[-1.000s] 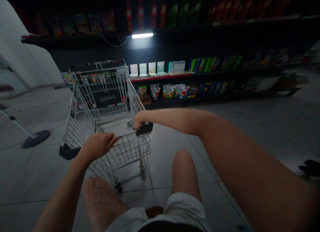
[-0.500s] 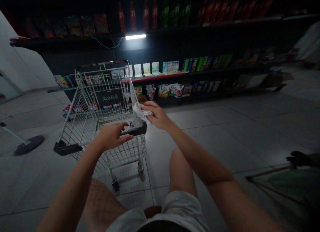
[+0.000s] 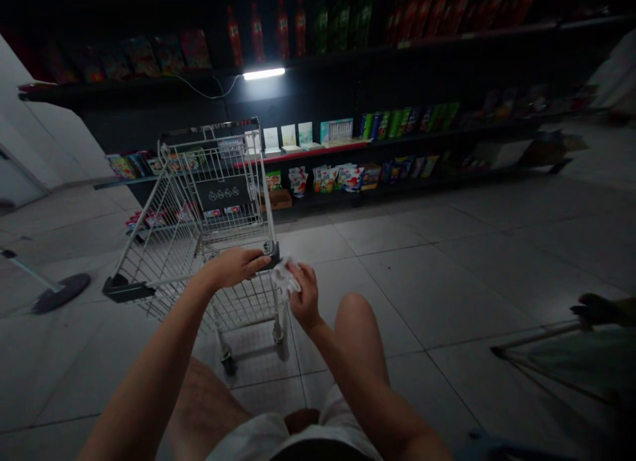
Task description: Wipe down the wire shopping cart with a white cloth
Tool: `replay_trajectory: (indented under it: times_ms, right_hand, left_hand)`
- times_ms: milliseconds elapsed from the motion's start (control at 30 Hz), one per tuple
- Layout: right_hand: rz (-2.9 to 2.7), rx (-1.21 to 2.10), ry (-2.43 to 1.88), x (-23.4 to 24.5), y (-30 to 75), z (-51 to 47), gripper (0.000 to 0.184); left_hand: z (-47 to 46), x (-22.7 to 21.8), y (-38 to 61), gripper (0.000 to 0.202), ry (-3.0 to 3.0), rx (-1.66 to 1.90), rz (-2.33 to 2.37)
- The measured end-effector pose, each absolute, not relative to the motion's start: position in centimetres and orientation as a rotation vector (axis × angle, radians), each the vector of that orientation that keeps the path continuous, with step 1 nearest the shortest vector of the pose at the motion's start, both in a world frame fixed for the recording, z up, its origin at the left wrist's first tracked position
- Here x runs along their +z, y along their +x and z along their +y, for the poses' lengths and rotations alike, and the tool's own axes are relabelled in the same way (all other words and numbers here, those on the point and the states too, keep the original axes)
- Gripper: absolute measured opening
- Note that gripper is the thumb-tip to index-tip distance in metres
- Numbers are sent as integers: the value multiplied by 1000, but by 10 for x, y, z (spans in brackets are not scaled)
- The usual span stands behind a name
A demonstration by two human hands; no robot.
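Left hand (image 3: 232,265) is laid over the thin grey metal handle bar (image 3: 169,279) of a silver wire shopping cart (image 3: 209,138), fingers lightly curled; whether the bar is firmly gripped cannot be told. Right hand (image 3: 305,299) is closed in a pinch on a crumpled white cloth (image 3: 287,277), held just beside the black plastic handle end (image 3: 272,257) and above the cart's rear wire wall.

Risks, as judged: the cloth is thinly held and could be dropped through or past the wire onto the grey square floor tiles (image 3: 422,295) if the pinch is loosened. The cart could be rolled off line on the smooth tile if it is steered with one lightly placed hand. The low black shelf with a red edge (image 3: 318,152) could be struck if the cart is pushed forward, with packets knocked off. On the right, another person's hand (image 3: 593,310) is near a thin metal frame (image 3: 541,335); contact is possible if paths cross. Dim lighting reduces visibility of the round dark stand base (image 3: 62,293).
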State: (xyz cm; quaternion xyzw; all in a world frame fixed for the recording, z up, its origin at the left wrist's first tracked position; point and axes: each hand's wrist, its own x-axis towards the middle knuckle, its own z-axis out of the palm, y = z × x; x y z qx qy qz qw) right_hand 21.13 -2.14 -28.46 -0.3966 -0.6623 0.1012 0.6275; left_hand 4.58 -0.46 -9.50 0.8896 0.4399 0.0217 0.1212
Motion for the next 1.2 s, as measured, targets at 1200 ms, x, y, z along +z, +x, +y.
replay_trajectory:
  times_ms: [1200]
  right_hand:
    - [-1512,549,-1166,-411,198,-42,59]
  left_hand:
    - [-13,-93,45,49,2505,75,1265]
